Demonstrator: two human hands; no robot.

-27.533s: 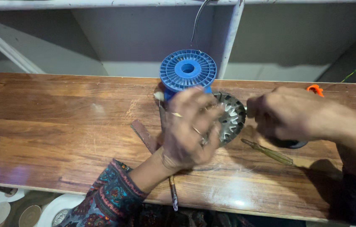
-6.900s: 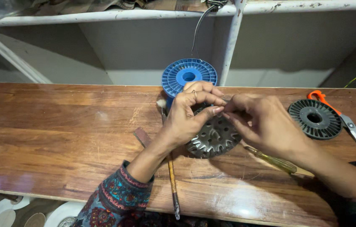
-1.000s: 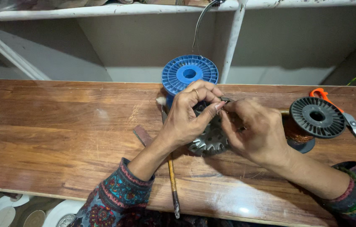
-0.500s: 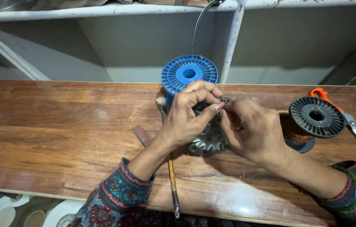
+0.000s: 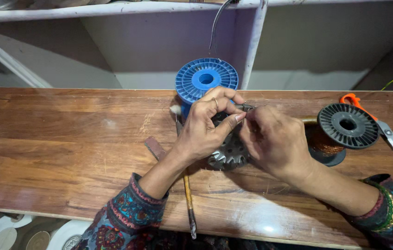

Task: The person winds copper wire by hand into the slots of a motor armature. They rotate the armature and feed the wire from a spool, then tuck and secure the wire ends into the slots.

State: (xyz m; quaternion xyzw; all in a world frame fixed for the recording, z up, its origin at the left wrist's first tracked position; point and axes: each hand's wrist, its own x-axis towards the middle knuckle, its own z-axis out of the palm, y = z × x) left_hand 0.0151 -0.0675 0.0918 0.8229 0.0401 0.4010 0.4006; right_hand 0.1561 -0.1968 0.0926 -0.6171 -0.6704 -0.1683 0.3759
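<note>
While I watch from the head camera, both hands meet over a toothed metal ring [image 5: 228, 155] that stands on edge on the wooden bench [image 5: 66, 139], just in front of the blue spool [image 5: 206, 81]. My left hand [image 5: 203, 129] curls over the near-left side of the ring, fingers bent around its upper rim and thumb stretched toward the other hand, so it is closed on the ring. My right hand [image 5: 275, 141] sits on the ring's right side, its fingertips pinched narrow at the top of the ring, touching the left thumb; something small and grey shows at that pinch, but I cannot tell what it is. Only the lower teeth of the ring show below the hands.

Right of the ring, just beside my right hand, lies a black spool [image 5: 347, 125] wound with copper-coloured wire, resting on its side. Further right of it, scissors with orange handles [image 5: 391, 134] lie on the bench, blades pointing toward the near edge. Left of the ring, a small dark flat strip [image 5: 155, 148] lies at a slant. A thin stick-like tool [image 5: 188, 203] runs from under my left wrist to the near edge of the bench. A small white tuft [image 5: 175, 109] shows just left of the blue spool, beside my left hand. Behind the blue spool a white shelf frame [image 5: 254, 46] rises, with a dark cable [image 5: 215, 28] hanging down toward the spool.
</note>
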